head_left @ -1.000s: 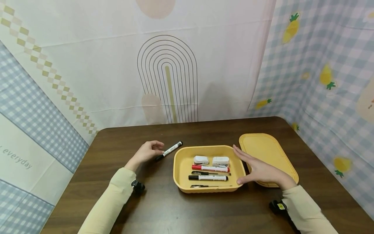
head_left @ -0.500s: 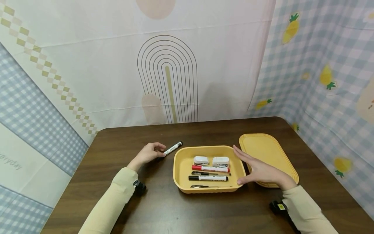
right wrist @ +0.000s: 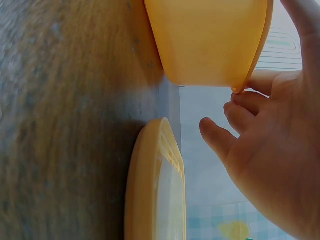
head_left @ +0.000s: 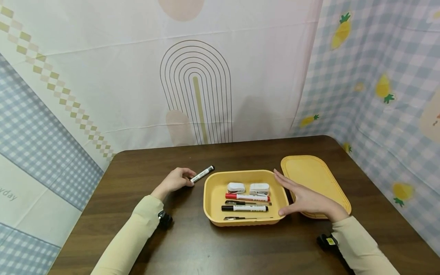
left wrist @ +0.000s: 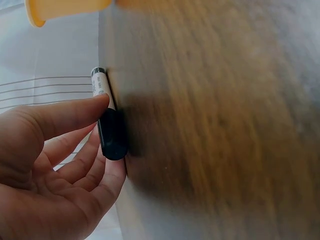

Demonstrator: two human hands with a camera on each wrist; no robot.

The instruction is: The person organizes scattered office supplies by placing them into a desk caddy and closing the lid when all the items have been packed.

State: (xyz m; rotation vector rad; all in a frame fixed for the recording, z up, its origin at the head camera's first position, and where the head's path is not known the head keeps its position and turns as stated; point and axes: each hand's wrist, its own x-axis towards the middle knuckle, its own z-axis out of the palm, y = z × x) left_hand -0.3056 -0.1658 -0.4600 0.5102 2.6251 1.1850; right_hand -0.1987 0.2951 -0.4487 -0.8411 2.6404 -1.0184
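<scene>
With thumb and fingers my left hand [head_left: 173,179] pinches a whiteboard marker [head_left: 203,173] lying aslant left of the yellow box. In the left wrist view, the thumb presses the white barrel near its black cap [left wrist: 114,136], with fingers on the other side. My right hand [head_left: 306,198] rests spread against the right end of the yellow box [head_left: 214,198], thumb at the near corner, fingertips at the far one. Inside lie two white clip-like items [head_left: 236,187], a red marker [head_left: 247,197], a black marker [head_left: 245,208] and two slim pens [head_left: 235,218].
A yellow lid [head_left: 311,168] lies on the dark wooden table [head_left: 192,252] to the right of the box, partly behind my right hand. Patterned cloth [head_left: 268,76] hangs at the table's back and sides.
My left hand has moved slightly right and closed its thumb and fingers on the marker. My right hand and the box have stayed in place.
</scene>
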